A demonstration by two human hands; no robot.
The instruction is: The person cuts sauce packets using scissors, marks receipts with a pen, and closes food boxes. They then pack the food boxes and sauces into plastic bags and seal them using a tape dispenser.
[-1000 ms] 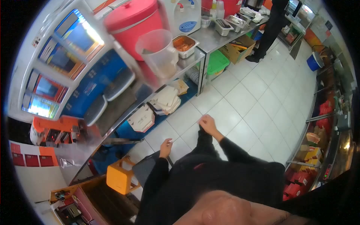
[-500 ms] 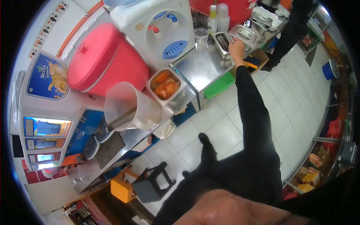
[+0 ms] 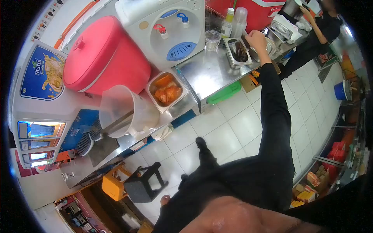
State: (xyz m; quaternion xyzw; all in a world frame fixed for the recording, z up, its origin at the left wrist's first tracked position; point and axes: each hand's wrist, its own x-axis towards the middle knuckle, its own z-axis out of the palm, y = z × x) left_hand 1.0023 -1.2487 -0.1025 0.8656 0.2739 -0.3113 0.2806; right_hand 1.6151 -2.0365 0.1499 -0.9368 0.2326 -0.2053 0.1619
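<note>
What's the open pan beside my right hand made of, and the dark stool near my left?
The open pan looks like smooth metal, probably stainless steel: silvery, with bright reflections. The dark stool looks like dull moulded plastic; seat and legs seem one piece.

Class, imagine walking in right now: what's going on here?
The person's right hand is out over the steel counter, beside an open container of dark items; whether it grips anything is unclear. The left hand hangs near a black stool. A co-worker stands farther along, and a pan of orange-coloured food sits nearer.
</note>
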